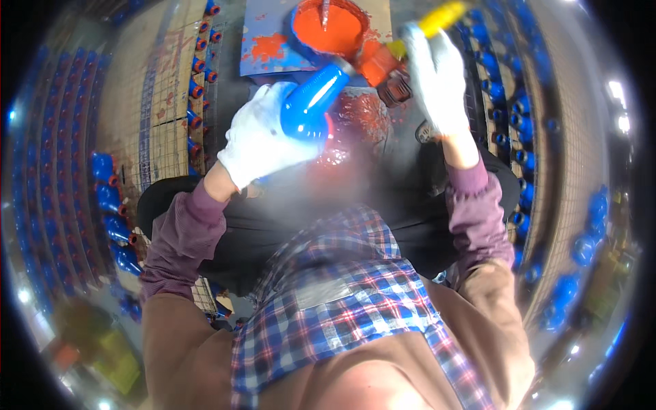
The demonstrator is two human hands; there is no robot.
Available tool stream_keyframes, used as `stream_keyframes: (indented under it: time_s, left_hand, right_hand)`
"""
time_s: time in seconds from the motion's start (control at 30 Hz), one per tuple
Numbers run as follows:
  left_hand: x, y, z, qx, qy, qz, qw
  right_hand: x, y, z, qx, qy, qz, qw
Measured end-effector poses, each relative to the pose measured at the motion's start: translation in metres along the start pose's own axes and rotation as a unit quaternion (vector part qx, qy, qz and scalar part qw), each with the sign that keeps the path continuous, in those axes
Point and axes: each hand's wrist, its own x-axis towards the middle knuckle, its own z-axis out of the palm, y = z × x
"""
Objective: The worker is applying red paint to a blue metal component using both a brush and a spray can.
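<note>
My white-gloved left hand (256,140) is closed around a glossy blue bottle-shaped piece (311,106), tilted with its narrow neck toward the upper right. A paintbrush with a yellow handle (443,18) and orange-red bristles (376,65) is in my gloved right hand (437,82), whose fingers are blurred. The bristles are close to the neck of the blue piece; whether they touch is unclear. Just beyond, a round tub (295,39) of orange-red paint has a stick standing in it. A dark red lump-like object (395,90) sits below the bristles.
The tub rests on a paint-splashed box (263,58). Wire-mesh panels (160,89) edge both sides, with several blue pieces with red ends (195,89) along them. More blue pieces (113,198) stand in rows at the left, others (523,157) at the right. Red paint (365,116) stains the surface ahead.
</note>
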Motion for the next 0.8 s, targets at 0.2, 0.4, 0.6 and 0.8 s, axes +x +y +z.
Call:
stream_keyframes:
  time_s: [0.2,0.4,0.6,0.8]
  left_hand:
    - [-0.012,0.01,0.015,0.232,-0.034,0.122,0.964]
    - [-0.009,0.013,0.013,0.236,-0.06,0.127,0.962]
    - [-0.008,0.009,0.006,0.104,-0.064,0.084,0.989]
    - [-0.02,-0.017,0.013,-0.499,-0.193,-0.132,0.835]
  right_hand:
    - [0.022,0.021,0.036,0.044,-0.137,0.053,0.988]
    - [0.005,-0.006,0.016,0.007,-0.121,-0.023,0.992]
    - [-0.019,-0.026,-0.003,0.047,-0.032,-0.136,0.989]
    - [-0.045,-0.026,-0.012,0.207,0.005,-0.047,0.977]
